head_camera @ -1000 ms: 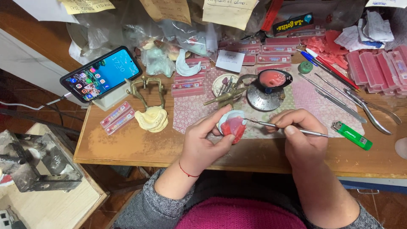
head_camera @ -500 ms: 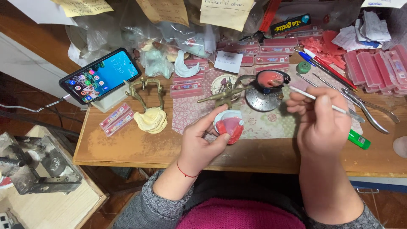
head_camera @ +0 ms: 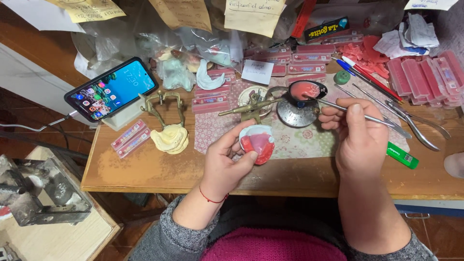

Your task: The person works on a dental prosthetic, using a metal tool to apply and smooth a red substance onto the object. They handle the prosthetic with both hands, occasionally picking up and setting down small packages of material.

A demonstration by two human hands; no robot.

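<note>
Bench (head_camera: 145, 169): wooden, crowded along the back with plastic bags, paper notes and rows of pink wax strips (head_camera: 420, 77); a patterned cloth (head_camera: 299, 142) lies at its middle.
Smartphone (head_camera: 112, 89): propped at the left, screen lit, tilted toward the person.
Right hand (head_camera: 360, 137): over the right part of the cloth, fingers (head_camera: 333, 113) closed narrowly around a thin metal wax spatula (head_camera: 377, 119) whose tip reaches to the spoon.
Left hand (head_camera: 227, 162): raised above the near edge of the bench, fingers (head_camera: 246, 162) curled around a denture model.
Denture model (head_camera: 257, 142): white plaster base with pink wax, held in the left hand just in front of the cloth's near edge.
Articulator (head_camera: 166, 121): brass frame on a pale yellow plaster cast, left of the cloth, apart from both hands.
Spoon (head_camera: 304, 89): bowl filled with melted pink wax, resting above a round metal burner (head_camera: 295, 113).
Pliers (head_camera: 415, 123): lying right of the right hand.
Lighter (head_camera: 402, 155): green, just beside the right hand's wrist side.
</note>
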